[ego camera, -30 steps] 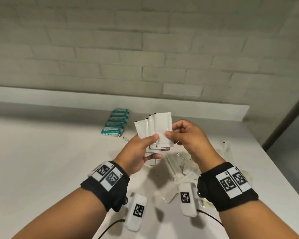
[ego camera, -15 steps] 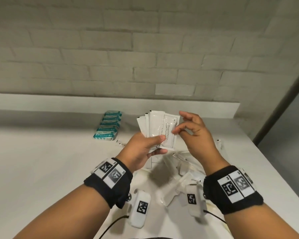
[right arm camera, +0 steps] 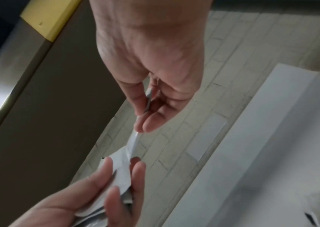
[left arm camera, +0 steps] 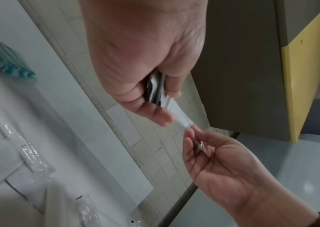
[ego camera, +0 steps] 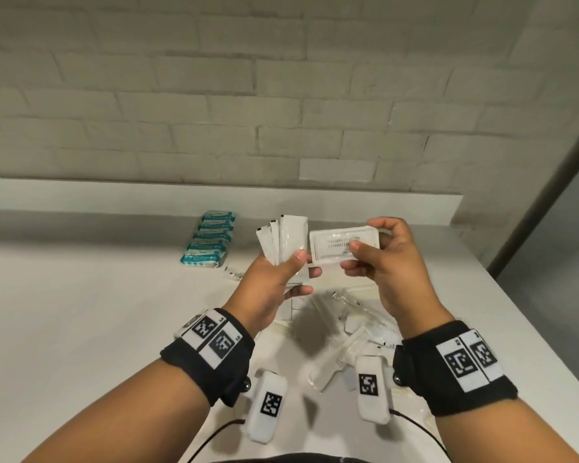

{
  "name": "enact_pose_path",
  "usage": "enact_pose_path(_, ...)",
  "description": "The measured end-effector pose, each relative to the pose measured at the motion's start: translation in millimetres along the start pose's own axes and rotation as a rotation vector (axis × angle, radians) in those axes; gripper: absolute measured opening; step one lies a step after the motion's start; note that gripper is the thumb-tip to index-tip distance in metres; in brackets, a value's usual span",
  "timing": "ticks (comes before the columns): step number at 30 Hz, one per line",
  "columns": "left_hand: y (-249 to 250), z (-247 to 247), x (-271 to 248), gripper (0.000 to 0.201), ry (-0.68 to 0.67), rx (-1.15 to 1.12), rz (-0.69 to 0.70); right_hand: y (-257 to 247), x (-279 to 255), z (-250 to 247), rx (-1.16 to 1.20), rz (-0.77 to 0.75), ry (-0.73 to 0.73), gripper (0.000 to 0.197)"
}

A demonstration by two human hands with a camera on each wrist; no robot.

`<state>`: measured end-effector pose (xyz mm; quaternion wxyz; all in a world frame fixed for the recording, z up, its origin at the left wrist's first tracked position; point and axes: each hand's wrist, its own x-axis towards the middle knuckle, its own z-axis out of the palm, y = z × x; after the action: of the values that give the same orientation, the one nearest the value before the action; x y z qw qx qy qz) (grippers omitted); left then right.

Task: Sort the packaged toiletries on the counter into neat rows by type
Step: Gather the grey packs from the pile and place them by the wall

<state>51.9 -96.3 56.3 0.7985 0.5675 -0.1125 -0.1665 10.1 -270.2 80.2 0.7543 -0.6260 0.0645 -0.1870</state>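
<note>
My left hand (ego camera: 301,265) grips a fan of several white sachets (ego camera: 281,242) upright above the counter. My right hand (ego camera: 365,248) pinches one printed white sachet (ego camera: 335,245), held sideways just right of the fan; its left end reaches my left fingers. In the left wrist view the left hand (left arm camera: 155,98) clamps the sachet bundle (left arm camera: 156,87), and the single sachet (left arm camera: 180,118) runs to the right hand's fingertips (left arm camera: 192,130). The right wrist view shows the right hand (right arm camera: 145,122) pinching that sachet (right arm camera: 133,142) edge-on, above the fan (right arm camera: 120,165). A row of teal packets (ego camera: 211,238) lies at the back.
A loose pile of clear-wrapped combs and other toiletries (ego camera: 348,322) lies on the white counter (ego camera: 81,312) under my hands. A small wrapped item (ego camera: 233,273) sits near the teal row. A raised ledge (ego camera: 114,195) and brick wall bound the back; the counter's edge falls off at right.
My right hand has drawn the printed sachet out of the fan to the right and turned it from upright to sideways. The left hand keeps hold of the other sachets.
</note>
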Motion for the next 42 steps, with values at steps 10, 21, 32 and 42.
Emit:
enact_pose_path(10, 2, 5, 7, 0.02, 0.05, 0.156, 0.039, 15, -7, -4, -0.292, 0.102, -0.025, 0.036)
enact_pose_path(21, 4, 8, 1, 0.02, -0.07, 0.087, -0.045, 5, 0, -4, -0.379, 0.055, -0.138, 0.019)
enact_pose_path(32, 5, 6, 4, 0.052, -0.133, -0.017, -0.186, -13, 7, 2, -0.151, -0.219, -0.142, 0.021)
enact_pose_path(42, 15, -3, 18, 0.009, 0.095, -0.098, -0.128, 27, -4, -20, -0.921, -0.61, -0.315, 0.028)
